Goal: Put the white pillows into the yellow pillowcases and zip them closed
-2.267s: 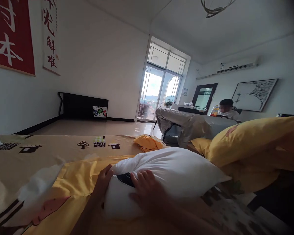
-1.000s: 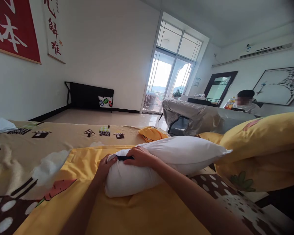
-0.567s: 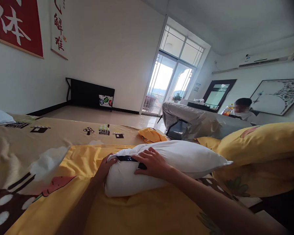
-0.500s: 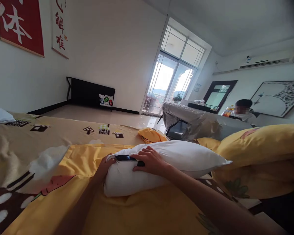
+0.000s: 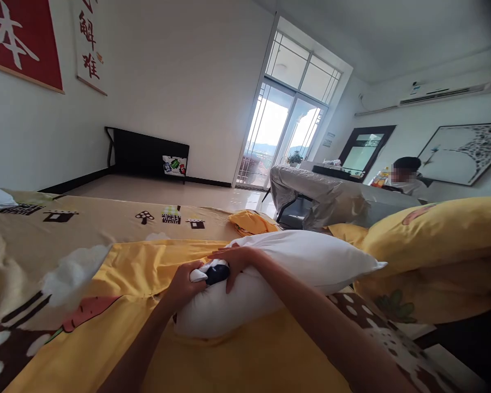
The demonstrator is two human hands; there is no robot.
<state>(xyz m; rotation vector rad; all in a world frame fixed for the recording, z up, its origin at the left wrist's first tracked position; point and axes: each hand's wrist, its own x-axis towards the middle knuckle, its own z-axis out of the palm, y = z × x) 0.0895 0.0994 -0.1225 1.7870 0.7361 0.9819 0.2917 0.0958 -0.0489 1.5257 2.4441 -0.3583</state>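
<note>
The bed point(image 5: 85, 229) to the left of the white pillow point(image 5: 303, 262) is unobstructed: only the yellow cover point(image 5: 139, 267) is spread there, in low folds, and a hand can be passed across it freely. The pillow's near end is taken up by the left hand point(image 5: 183, 285) and the right hand point(image 5: 235, 259), both clasped on it. Passage to the right is blocked by the stacked yellow pillows point(image 5: 429, 240), set just beside the white pillow's far corner. Behind it, a yellow cloth bundle point(image 5: 251, 222) lies at the bed's far edge. The space above the white pillow is free.
</note>
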